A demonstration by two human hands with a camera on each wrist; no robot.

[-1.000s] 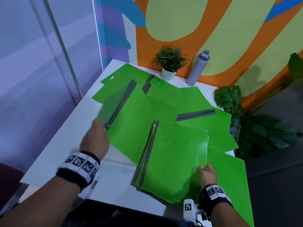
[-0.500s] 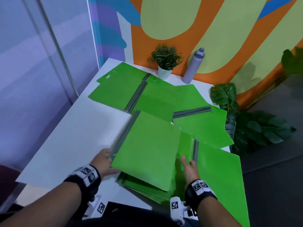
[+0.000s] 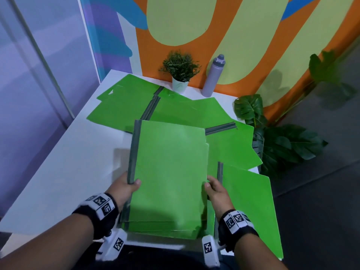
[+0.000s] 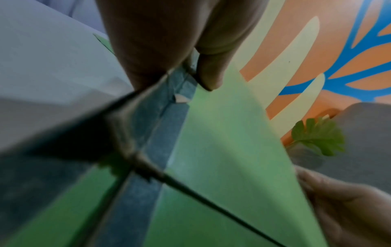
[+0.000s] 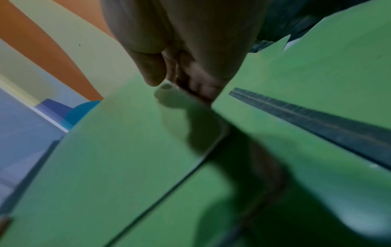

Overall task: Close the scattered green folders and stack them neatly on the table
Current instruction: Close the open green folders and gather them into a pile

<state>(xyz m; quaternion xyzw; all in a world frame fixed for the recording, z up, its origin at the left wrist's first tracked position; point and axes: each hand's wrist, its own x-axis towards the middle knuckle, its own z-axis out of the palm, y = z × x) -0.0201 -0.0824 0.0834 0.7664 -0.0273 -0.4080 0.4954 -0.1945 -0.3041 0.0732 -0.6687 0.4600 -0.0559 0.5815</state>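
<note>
A person's left hand (image 3: 124, 187) pinches the grey spine of a closed green folder (image 3: 169, 172) while the right hand (image 3: 215, 190) grips its opposite edge, holding it above a stack of closed folders (image 3: 165, 228) at the near edge of the white worktop (image 3: 64, 172). Open folders (image 3: 126, 110) lie scattered beyond, near a potted plant (image 3: 180, 70) and bottle (image 3: 213, 75).
</note>
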